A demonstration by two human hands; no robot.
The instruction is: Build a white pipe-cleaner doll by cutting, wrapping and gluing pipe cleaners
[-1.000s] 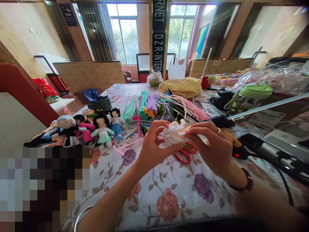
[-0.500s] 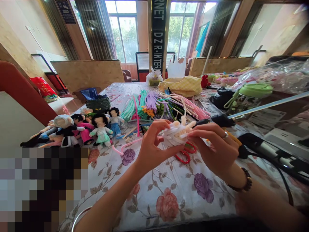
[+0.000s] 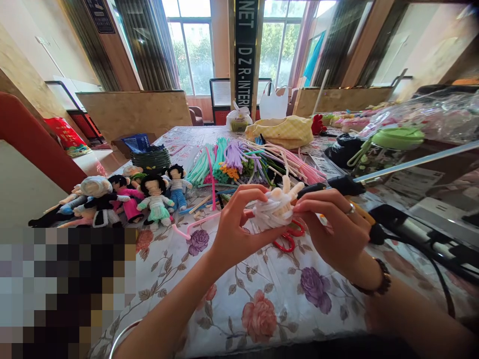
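- In our left hand [image 3: 235,222] we hold a rounded piece of white and cream fuzzy stems [image 3: 275,208], on the near side of the loose pile of mint, purple, orange and pink fuzzy stems [image 3: 234,162]; our fingers curl around its left side, the thumb beneath.
- With our right hand [image 3: 333,222] we pinch at the right edge of the piece, thumb and fingers closed together there; we cannot tell exactly which strand lies between them.
- Short cream ends stick up from the top of the piece.
- Red looped handles [image 3: 290,237] lie on the flower-printed desk [image 3: 262,294], nearer to us than the pile and partly hidden by our left hand.
- A bent pink fuzzy stem [image 3: 182,234] lies to the near left of the pile.
- Small fuzzy dolls with black or pale heads [image 3: 155,199] are grouped left of the pile, in front of a dark green basket [image 3: 151,160].
- A yellow checked cloth bag [image 3: 280,132] sits behind the pile.
- A black and yellow tool [image 3: 350,185] lies to its near right, a green-lidded container [image 3: 398,138] farther right.
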